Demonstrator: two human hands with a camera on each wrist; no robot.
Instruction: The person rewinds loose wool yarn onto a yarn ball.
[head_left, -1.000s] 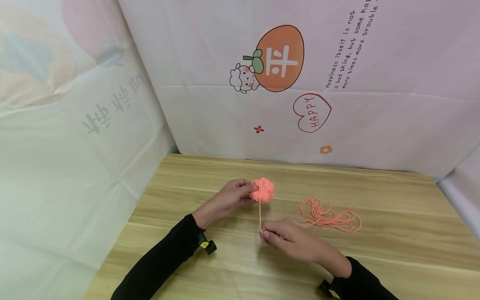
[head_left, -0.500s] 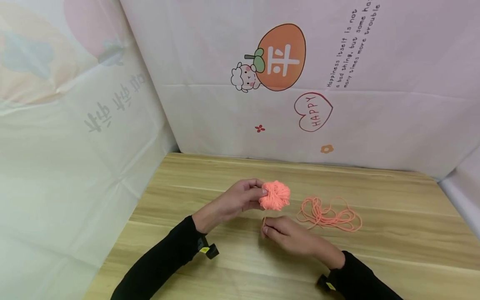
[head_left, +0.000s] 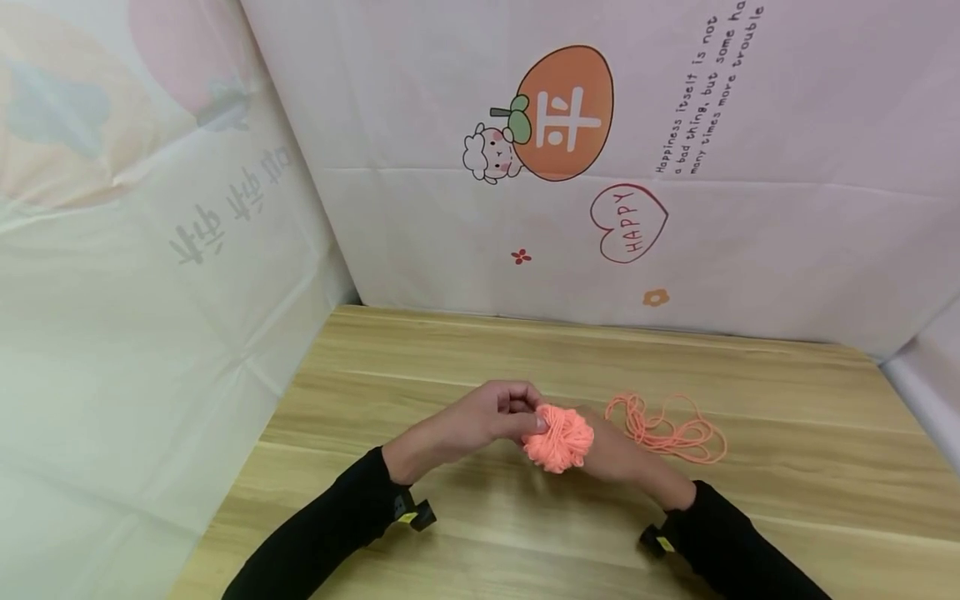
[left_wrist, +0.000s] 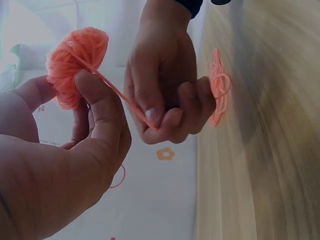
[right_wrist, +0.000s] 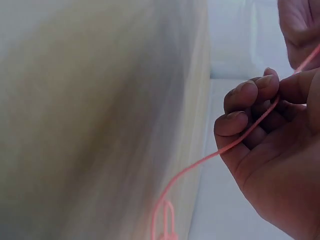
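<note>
A coral ball of yarn [head_left: 561, 442] is held above the table between the thumb and fingers of my left hand [head_left: 491, 421]. In the left wrist view, one taut strand [left_wrist: 125, 99] runs from the ball to my right hand [left_wrist: 165, 85], whose thumb and forefinger pinch it. From the head, the ball hides most of the right hand's fingers. The right wrist view shows the yarn strand [right_wrist: 197, 162] crossing the curled fingers [right_wrist: 240, 95] and trailing down toward the loose yarn.
Loose loops of coral yarn [head_left: 671, 433] lie on the wooden table [head_left: 420, 350], just beyond the right forearm. White printed cloth [head_left: 420, 233] rises behind the table's far edge, and more cloth [head_left: 225, 333] hangs at the left.
My left hand has brought the yarn ball rightward and nearer, and turned it. My right hand has moved from in front of the ball to behind it, still pinching the strand.
</note>
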